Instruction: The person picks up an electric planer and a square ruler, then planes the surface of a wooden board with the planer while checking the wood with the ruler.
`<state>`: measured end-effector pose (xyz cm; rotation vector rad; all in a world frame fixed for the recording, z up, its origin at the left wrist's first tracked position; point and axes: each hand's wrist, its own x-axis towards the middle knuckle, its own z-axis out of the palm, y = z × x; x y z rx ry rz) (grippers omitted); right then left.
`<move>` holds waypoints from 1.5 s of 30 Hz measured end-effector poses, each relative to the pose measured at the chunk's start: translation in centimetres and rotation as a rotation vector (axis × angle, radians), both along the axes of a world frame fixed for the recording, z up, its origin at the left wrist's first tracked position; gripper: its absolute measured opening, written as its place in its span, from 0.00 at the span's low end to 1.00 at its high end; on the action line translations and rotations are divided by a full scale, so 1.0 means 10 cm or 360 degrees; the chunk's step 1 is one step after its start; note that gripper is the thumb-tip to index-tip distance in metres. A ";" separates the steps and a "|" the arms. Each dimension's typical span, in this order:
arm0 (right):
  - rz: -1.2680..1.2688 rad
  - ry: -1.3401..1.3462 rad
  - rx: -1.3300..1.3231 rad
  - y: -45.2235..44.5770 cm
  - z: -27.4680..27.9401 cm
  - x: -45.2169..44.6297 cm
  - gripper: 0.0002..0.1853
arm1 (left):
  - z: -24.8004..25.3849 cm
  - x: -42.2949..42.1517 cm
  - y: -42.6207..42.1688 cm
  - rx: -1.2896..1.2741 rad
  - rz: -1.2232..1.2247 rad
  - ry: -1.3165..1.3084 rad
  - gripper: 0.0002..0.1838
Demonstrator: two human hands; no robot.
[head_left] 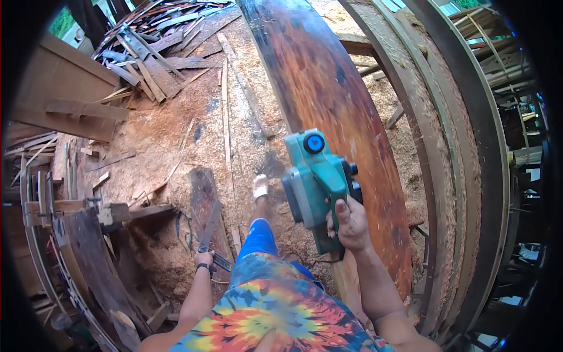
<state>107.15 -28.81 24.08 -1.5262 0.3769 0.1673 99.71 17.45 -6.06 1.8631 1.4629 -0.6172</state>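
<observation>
A green electric planer with a blue-centred knob rests at the left edge of a long reddish-brown wooden slab. My right hand is wrapped round its rear handle. Low on the left, my left hand is closed on a metal square, whose long blade points up and away. The square hangs over a dark board on the ground. Wood chips lie scattered on the slab.
Long planks run along the right side. Scrap wood is heaped at the upper left. Sawdust and thin strips cover the ground. More boards stand at the lower left. My foot is left of the slab.
</observation>
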 end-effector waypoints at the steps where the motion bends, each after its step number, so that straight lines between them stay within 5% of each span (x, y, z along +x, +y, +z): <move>1: -0.0001 -0.0001 0.0010 0.03 -0.01 0.41 0.30 | 0.06 0.20 0.04 -0.0050 -0.0109 0.0058 0.09; 8: 0.0034 -0.0133 0.0033 0.32 -0.06 3.38 0.29 | 0.33 1.34 0.30 0.0086 -0.0245 -0.0070 0.10; 9: 0.0030 -0.0158 0.0021 0.36 -0.07 3.81 0.29 | 0.01 1.32 0.54 0.0200 -0.0400 -0.0205 0.10; 14: 0.0051 -0.0224 -0.0004 0.49 -0.07 5.17 0.30 | 0.69 1.96 0.33 0.0125 -0.0172 -0.0439 0.10; 20: 0.0049 -0.0153 0.0062 0.36 -0.07 4.14 0.27 | 0.37 1.99 0.58 0.0302 -0.0437 -0.0517 0.09; 22: 0.0065 -0.0145 0.0073 0.28 -0.03 3.34 0.25 | 0.52 2.12 0.48 0.0249 -0.0384 -0.0113 0.16; 25: 0.0030 -0.0044 -0.0085 0.15 -0.06 2.10 0.30 | -0.42 1.80 0.92 0.0241 -0.0491 0.0063 0.23; 28: -0.0096 0.0193 0.0037 0.17 0.00 1.19 0.41 | -0.22 2.00 0.67 0.0277 -0.0759 0.0280 0.26; 29: -0.0117 0.0187 0.0077 0.19 0.07 1.08 0.40 | -0.19 2.03 0.57 0.0504 -0.0902 0.0258 0.18; 32: -0.0146 0.0234 0.0100 0.20 0.06 1.11 0.40 | 0.00 2.34 0.35 0.0419 -0.1338 0.0177 0.20; 34: -0.0088 0.0225 0.0024 0.20 0.09 1.45 0.42 | 0.37 2.70 0.05 0.0290 -0.1031 0.0133 0.20; 39: -0.0069 -0.0023 0.0072 0.32 0.09 2.96 0.23 | 0.45 3.07 -0.11 0.0211 -0.1037 -0.0190 0.20; 45: 0.0004 -0.0190 0.0023 0.35 -0.02 4.78 0.28 | 0.89 3.11 -0.29 0.0157 -0.0954 -0.0407 0.18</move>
